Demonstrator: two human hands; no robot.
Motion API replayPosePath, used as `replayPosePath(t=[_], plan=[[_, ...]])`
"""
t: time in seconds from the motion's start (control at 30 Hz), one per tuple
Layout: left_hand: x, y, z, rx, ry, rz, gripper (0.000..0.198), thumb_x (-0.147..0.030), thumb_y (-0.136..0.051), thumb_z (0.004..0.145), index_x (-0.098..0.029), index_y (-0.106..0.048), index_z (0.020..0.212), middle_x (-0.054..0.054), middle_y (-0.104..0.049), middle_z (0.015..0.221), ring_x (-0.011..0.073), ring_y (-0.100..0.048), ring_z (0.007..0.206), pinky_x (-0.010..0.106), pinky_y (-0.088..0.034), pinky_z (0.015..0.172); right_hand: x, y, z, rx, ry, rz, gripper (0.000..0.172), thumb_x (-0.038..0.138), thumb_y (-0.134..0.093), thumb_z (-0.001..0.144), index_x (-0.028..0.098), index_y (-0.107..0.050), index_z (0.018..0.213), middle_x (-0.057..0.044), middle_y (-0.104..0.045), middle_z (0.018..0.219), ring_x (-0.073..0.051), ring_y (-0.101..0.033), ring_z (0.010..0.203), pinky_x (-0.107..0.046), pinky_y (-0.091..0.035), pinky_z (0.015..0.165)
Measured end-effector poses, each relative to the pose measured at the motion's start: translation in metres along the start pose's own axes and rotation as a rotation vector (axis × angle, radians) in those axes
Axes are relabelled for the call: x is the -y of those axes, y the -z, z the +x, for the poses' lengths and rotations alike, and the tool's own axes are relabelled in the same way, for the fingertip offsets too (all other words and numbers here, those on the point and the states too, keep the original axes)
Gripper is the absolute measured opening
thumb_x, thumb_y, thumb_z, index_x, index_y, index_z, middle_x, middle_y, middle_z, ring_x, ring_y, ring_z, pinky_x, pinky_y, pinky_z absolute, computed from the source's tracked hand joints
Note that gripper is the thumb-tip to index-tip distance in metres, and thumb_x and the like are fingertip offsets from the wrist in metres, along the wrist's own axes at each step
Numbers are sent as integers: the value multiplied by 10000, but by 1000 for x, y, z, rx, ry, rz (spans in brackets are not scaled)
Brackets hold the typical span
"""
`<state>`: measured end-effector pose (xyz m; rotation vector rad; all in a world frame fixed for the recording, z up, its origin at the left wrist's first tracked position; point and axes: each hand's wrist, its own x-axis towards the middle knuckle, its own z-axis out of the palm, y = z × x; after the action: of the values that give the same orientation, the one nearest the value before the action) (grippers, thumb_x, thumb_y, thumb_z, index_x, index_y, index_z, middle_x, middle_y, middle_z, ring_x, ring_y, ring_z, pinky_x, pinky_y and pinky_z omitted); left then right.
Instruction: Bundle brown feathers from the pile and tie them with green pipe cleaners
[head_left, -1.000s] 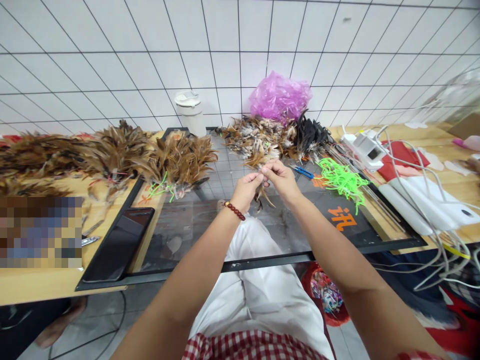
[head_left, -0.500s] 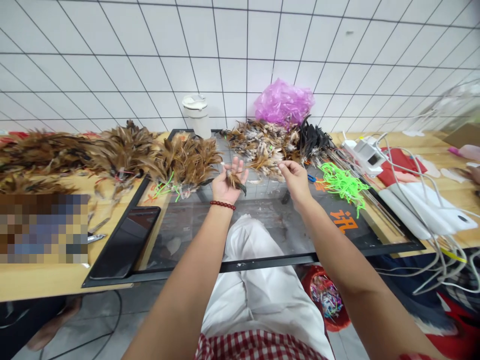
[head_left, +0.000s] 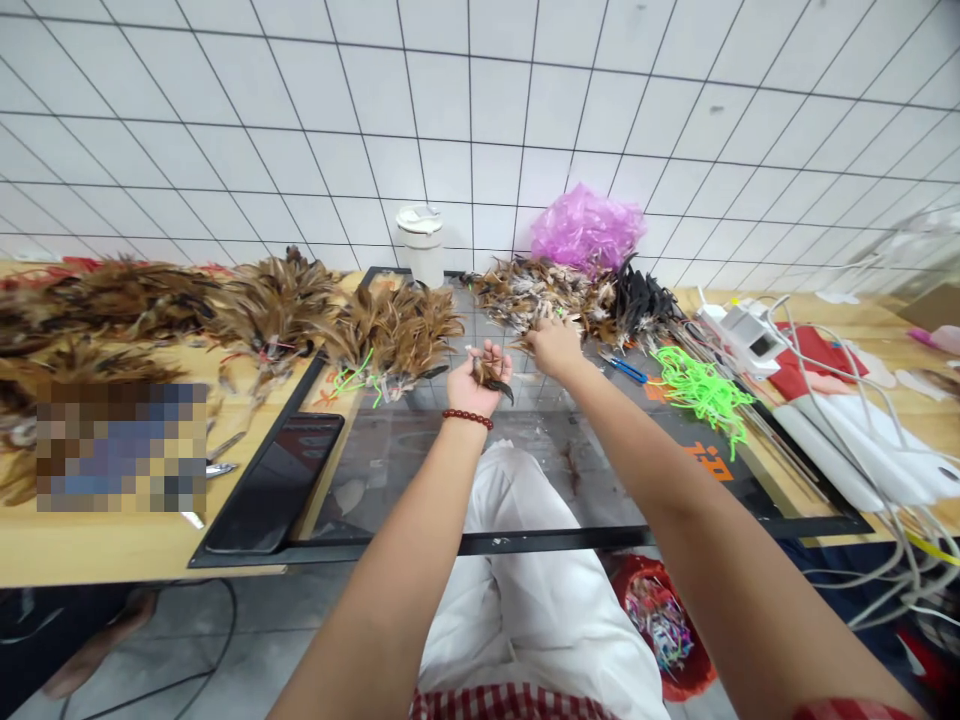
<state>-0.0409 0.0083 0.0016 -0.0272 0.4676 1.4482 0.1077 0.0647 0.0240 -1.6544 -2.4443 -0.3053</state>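
Note:
My left hand (head_left: 474, 385) is palm up over the glass tabletop (head_left: 420, 470), fingers loosely curled around a small bunch of brown and black feathers (head_left: 491, 376). My right hand (head_left: 556, 346) reaches to the near edge of a loose pile of brown and white feathers (head_left: 517, 290). Its fingers point down and pinch at a feather there, the fingertips partly hidden. Left of my left hand lies a fuller bundle of brown feathers (head_left: 401, 330), with green ties (head_left: 356, 375) at its near end.
Black feathers (head_left: 641, 305), a pink plastic bag (head_left: 589, 228) and a lidded white cup (head_left: 422, 245) are at the back. Blue-handled snips (head_left: 626, 369) and green ties (head_left: 701, 388) lie right, near white chargers with cables (head_left: 742, 335). A phone (head_left: 277, 485) lies left; a red bin (head_left: 686, 670) stands below.
My right hand has moved left and down onto the feather pile, uncovering the blue-handled snips. My left hand still holds its feathers. The whole view has shifted slightly.

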Motion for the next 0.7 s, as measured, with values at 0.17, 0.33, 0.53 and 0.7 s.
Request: replayPosePath(t=[0.17, 0.33, 0.53, 0.7], plan=[[3, -2, 1, -34, -7, 16, 341, -167, -386, 900, -151, -533, 592, 49, -649, 752, 110, -624, 697, 320, -516, 781, -36, 4, -1, -266, -194, 436, 178, 189, -564, 774, 183, -719, 861, -89, -643, 913, -220, -558, 856, -341, -407, 774], [6, -2, 3, -17, 23, -11, 311, -157, -405, 890, -149, -542, 610, 49, -648, 737, 109, -622, 680, 304, -514, 763, -66, 5, -17, -410, -389, 1060, 169, 275, -614, 736, 133, -675, 804, 6, -573, 648, -119, -473, 573, -259, -392, 589], [7, 0, 5, 5, 19, 0, 304, -143, -402, 883, -149, -535, 609, 51, -648, 715, 113, -621, 662, 299, -514, 741, -61, -6, -45, -474, -182, 872, 177, 270, -630, 702, 177, -710, 830, -21, -628, 781, -132, -526, 663, -284, -445, 675], [8, -3, 0, 0, 27, 11, 274, -151, -417, 883, -149, -532, 634, 42, -641, 694, 113, -618, 637, 294, -510, 723, -55, -3, -57, -425, 4, 773, 473, 202, -625, 698, 175, -621, 1170, -72, -642, 1007, -148, -571, 737, -327, -478, 783]])
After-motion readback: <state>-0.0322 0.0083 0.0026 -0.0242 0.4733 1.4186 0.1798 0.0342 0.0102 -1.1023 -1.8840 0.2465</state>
